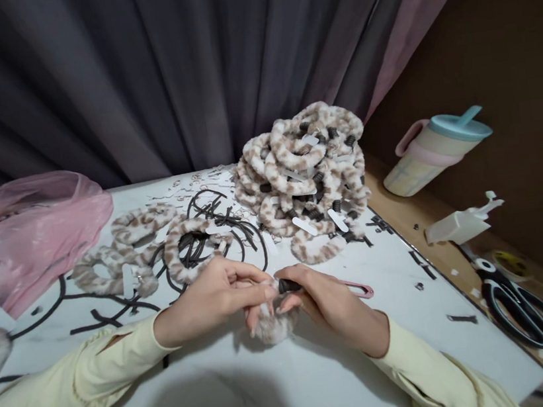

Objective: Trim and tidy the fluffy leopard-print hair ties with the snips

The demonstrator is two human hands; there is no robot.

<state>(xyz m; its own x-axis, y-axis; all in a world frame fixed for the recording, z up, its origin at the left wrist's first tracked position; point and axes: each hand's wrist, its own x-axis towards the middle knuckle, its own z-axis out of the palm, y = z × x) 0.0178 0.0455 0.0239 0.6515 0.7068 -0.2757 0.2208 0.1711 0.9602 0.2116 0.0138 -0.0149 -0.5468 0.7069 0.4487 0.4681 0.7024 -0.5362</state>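
Observation:
In front of me, my left hand (pixel 228 296) pinches one end of a fluffy white-and-brown plush ring (pixel 274 326) between thumb and fingers. My right hand (pixel 319 300) is closed on the dark ribbed piece (pixel 288 285) at the other side of the same ring. The two hands nearly touch, and fingers cover part of the join. Beyond the right hand a pink loop-ended item (pixel 361 290) shows, partly hidden by that hand.
A big pile of similar plush rings (pixel 300 159) stands at the back. Left of it lie looser rings (pixel 144 223), black cords (pixel 233 218) and a pink plastic bag (pixel 34 228). Scissors (pixel 520 311), a white bottle (pixel 459 225) and a lidded cup (pixel 430 156) are at right.

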